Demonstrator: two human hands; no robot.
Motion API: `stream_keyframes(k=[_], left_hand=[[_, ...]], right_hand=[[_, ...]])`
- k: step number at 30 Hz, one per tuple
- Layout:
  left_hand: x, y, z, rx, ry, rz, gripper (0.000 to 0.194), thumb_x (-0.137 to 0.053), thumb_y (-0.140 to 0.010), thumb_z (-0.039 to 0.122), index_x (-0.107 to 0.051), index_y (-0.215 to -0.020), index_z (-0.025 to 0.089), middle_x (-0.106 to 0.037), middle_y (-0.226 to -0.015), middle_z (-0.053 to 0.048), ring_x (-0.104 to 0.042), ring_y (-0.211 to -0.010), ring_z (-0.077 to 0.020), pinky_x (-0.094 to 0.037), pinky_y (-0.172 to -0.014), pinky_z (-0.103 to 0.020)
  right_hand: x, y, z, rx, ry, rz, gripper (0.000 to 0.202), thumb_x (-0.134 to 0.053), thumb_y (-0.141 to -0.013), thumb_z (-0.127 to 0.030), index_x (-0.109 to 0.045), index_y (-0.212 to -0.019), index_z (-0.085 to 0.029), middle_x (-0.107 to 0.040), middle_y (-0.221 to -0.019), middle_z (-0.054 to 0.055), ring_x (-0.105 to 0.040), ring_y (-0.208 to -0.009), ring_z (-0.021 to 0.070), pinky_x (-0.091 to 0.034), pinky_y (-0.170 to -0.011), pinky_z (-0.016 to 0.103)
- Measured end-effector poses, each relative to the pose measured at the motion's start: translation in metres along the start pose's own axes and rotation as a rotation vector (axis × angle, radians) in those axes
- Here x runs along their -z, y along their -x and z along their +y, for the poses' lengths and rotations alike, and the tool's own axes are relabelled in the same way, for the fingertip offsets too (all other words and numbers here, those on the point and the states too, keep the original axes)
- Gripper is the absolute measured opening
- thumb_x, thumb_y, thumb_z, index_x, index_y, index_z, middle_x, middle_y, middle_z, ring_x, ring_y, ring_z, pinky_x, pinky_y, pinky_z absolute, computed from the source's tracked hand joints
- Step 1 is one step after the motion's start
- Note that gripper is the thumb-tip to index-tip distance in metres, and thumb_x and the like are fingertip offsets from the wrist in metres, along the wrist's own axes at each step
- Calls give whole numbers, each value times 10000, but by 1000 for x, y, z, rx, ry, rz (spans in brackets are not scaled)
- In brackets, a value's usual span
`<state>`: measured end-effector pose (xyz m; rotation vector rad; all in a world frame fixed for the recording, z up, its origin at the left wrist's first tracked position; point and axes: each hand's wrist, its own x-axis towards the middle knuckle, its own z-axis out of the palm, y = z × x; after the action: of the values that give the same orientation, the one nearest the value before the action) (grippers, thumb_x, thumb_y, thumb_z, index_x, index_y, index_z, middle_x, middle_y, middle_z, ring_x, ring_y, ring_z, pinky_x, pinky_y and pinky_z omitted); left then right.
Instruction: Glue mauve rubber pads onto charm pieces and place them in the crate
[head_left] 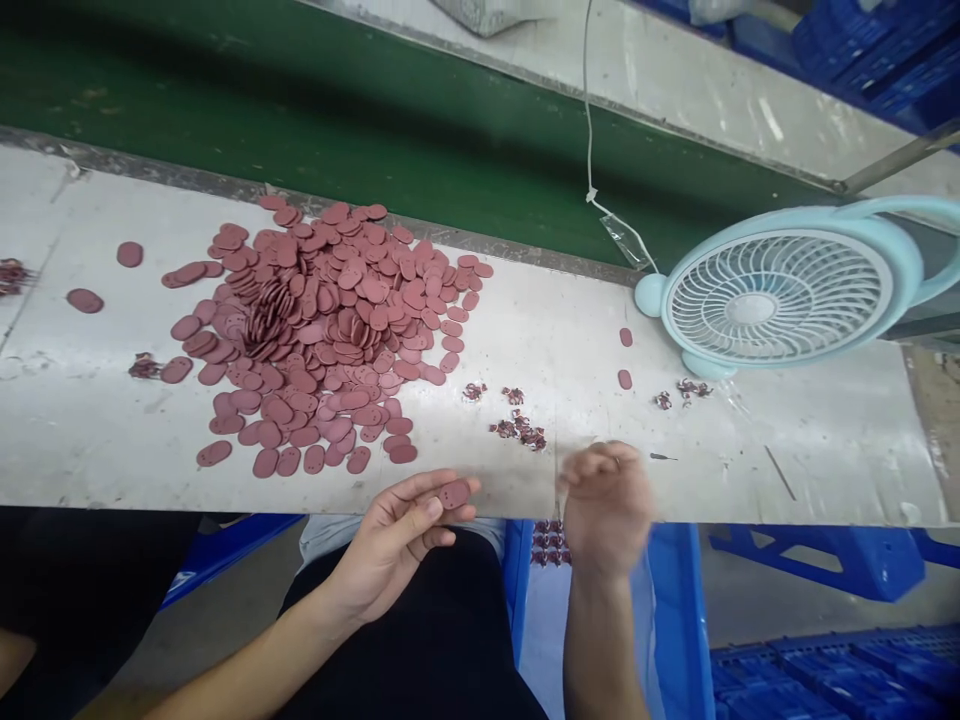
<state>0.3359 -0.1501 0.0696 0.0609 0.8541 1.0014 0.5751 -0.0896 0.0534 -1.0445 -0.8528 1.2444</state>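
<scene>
An oval maroon tag point(454, 493) is pinched between the thumb and fingertips of the left hand point(390, 545), which is held palm-up at the near edge of the bench point(750, 450). The tag lies flat against the fingertips, just over the bench edge, and small holes can be made out in it. The other fingers of that hand are loosely curled beneath it.

The right hand point(606, 505) is seen just to the right, also at the bench edge, with its back turned to the camera. It is blurred, and the fingers appear curled inward; whether anything is held in them cannot be told.

A large pile point(322, 330) of the same tags is spread over the bench beyond the left hand, with some tags stacked on edge near its middle and loose ones scattered at its rim. Two single tags point(625, 358) lie apart, nearer the fan. Small dark-red scraps point(517, 428) are strewn between the pile and the right hand, and more scraps lie close to the fan's foot.

A pale blue fan point(780, 295) stands on the right part of the bench, facing the camera, and a white cord point(589, 120) runs up from it. A green belt point(300, 110) runs behind the bench. Blue crates point(825, 670) are seen below, at the lower right.
</scene>
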Motion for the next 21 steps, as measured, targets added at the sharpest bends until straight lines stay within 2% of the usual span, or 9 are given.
stream_keyframes(k=[1, 3, 5, 7, 10, 12, 18, 21], left_hand=[[0, 0, 1, -2, 4, 3, 231, -742, -895, 198, -778, -1123, 189, -765, -1243, -133, -779, -962, -192, -603, -712, -174], [-1, 0, 2, -7, 13, -2, 233, -744, -893, 200, -778, -1124, 194, -769, -1235, -131, -776, -950, -185, -598, -706, -174], [-2, 0, 3, -16, 17, -11, 240, -747, -891, 208, -777, -1129, 197, -768, -1235, -133, -773, -945, -182, -594, -701, -177], [-3, 1, 3, -30, 13, -18, 248, -749, -889, 217, -774, -1135, 195, -768, -1233, -137, -771, -937, -181, -593, -702, -183], [-2, 1, 3, -46, 13, -21, 258, -756, -883, 222, -772, -1139, 190, -772, -1222, -136, -768, -918, -177, -593, -698, -187], [0, 2, 2, -47, 12, -17, 256, -756, -883, 226, -771, -1137, 194, -773, -1221, -129, -766, -919, -176, -595, -701, -190], [4, 2, 2, -38, -34, 21, 254, -742, -896, 231, -761, -1146, 187, -765, -1236, -135, -761, -930, -185, -606, -727, -215], [3, 2, 3, -20, -58, 36, 257, -739, -899, 229, -756, -1150, 176, -758, -1245, -146, -757, -929, -183, -605, -733, -219]], right_hand=[[-10, -4, 5, 85, 281, -44, 268, -706, -889, -343, -651, -1142, -272, -665, -1018, 30, -651, -949, 202, -605, -859, 380], [-27, -18, 18, 202, 760, -204, 433, -754, -856, -352, -653, -1263, -247, -642, -1313, 108, -524, -1314, 331, -413, -1142, 563], [-39, -33, 29, 294, 1203, -396, 622, -709, -890, -427, -542, -1442, -195, -502, -1529, 161, -328, -1484, 404, -243, -1217, 638], [-49, -43, 37, 362, 1477, -530, 707, -625, -940, -492, -420, -1544, -186, -386, -1621, 173, -254, -1522, 423, -218, -1218, 645], [-57, -45, 42, 428, 1579, -669, 626, -548, -981, -515, -439, -1540, -254, -336, -1659, 133, -234, -1532, 424, -235, -1211, 632], [-58, -39, 43, 448, 1592, -703, 564, -528, -1000, -478, -471, -1519, -266, -349, -1656, 120, -236, -1535, 411, -243, -1214, 613], [-35, -15, 37, 353, 1591, -505, 534, -506, -1019, -391, -466, -1514, -193, -363, -1631, 173, -276, -1520, 386, -333, -1185, 566], [-28, -13, 24, 326, 1543, -407, 481, -466, -1034, -371, -512, -1468, -169, -490, -1514, 183, -402, -1435, 343, -386, -1148, 506]])
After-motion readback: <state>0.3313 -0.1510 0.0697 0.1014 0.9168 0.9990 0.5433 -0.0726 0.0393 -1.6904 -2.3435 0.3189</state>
